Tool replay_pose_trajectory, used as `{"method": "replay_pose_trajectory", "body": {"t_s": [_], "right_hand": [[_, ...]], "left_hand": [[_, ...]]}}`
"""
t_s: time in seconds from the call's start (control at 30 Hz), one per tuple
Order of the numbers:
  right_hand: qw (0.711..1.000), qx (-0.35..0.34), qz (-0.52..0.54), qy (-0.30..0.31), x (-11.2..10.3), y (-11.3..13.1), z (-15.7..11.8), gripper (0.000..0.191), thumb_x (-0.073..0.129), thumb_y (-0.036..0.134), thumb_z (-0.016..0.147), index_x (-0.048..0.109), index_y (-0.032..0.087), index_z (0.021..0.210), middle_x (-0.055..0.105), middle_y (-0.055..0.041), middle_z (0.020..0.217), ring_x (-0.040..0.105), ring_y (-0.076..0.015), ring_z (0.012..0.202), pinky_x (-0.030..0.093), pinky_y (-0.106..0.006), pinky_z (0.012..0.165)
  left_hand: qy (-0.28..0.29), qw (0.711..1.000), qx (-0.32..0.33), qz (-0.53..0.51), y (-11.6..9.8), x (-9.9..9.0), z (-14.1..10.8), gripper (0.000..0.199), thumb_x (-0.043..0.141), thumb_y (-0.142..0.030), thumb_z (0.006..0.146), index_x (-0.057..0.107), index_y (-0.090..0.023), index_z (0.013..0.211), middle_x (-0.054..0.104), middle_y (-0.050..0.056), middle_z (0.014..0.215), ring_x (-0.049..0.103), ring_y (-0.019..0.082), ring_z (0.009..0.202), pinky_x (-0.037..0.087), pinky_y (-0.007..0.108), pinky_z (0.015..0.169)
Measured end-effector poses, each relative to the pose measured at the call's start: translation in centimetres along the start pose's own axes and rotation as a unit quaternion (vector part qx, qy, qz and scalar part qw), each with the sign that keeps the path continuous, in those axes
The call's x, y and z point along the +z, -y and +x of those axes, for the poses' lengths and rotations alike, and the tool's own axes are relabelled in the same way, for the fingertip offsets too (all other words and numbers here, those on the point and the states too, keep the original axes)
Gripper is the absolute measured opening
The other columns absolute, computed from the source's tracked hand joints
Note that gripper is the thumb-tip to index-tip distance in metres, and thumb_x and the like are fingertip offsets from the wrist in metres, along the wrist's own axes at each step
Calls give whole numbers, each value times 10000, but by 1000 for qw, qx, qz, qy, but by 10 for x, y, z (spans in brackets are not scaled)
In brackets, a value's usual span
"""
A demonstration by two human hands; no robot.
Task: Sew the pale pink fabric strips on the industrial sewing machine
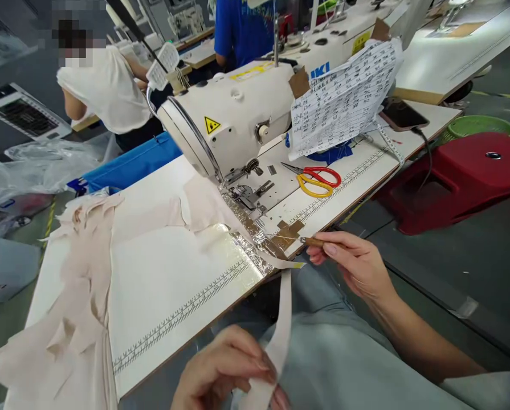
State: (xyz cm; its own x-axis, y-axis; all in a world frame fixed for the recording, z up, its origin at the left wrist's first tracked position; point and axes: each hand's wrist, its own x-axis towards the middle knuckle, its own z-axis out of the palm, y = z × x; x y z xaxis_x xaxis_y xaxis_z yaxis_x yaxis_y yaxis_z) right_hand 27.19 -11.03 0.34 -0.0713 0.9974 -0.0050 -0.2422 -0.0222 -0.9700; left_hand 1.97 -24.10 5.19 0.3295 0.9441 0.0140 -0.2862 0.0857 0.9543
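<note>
Pale pink cloth in a narrow strip (284,310) is pinched between the thumb and fingers of the left hand (231,370), and from there it is seen running up to the edge of the table (164,273). By the right hand (357,259), a wooden-handled tool (317,242) is gripped at its handle, its thin metal shaft pointed leftward from the fingers. Just left of the right hand, a yellow-tipped band end (296,265) is seen at the table edge; whether it is joined to the strip cannot be told. Beyond the right hand, scissors (317,179) with red and yellow handles are laid near a white sewing machine (233,114), in front of which a written sheet (344,97) is propped. Well to the left of the left hand, pale pink cloth pieces (79,267) are heaped. Farther beyond the right hand, a phone (404,114) is placed, and a red stool (485,171) is set to its right.
</note>
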Motion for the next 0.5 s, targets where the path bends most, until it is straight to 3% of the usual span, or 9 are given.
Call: {"method": "replay_pose_trajectory", "body": {"t_s": [0.13,0.27,0.4,0.5], "right_hand": [[993,87,75,11,-16,-10,-14,341,817,483,668,670,229,841,714,-15,671,682,-185,629,564,-326,607],[989,130,63,20,-32,-17,-28,317,759,491,700,574,236,740,652,-7,606,593,-173,530,499,-324,531],[989,134,53,27,-40,-19,-43,219,600,452,797,553,263,897,592,11,609,548,-173,516,469,-337,532],[985,145,61,68,-40,-16,-53,283,551,437,814,559,263,1038,592,4,656,566,-177,546,473,-344,555]], "left_hand": [[20,994,-105,11,13,30,7,235,724,-316,835,734,-304,1070,628,96,975,679,201,826,542,267,715],[117,980,-135,-92,33,43,16,403,749,-475,787,715,-298,1147,611,108,1069,710,277,933,570,311,779],[160,974,-123,-103,38,47,24,498,789,-396,767,653,-332,1241,569,98,1185,665,315,1075,570,359,864],[138,982,-112,-68,32,52,33,435,742,-270,823,646,-317,1245,568,98,1217,651,299,1101,558,396,918]]}}
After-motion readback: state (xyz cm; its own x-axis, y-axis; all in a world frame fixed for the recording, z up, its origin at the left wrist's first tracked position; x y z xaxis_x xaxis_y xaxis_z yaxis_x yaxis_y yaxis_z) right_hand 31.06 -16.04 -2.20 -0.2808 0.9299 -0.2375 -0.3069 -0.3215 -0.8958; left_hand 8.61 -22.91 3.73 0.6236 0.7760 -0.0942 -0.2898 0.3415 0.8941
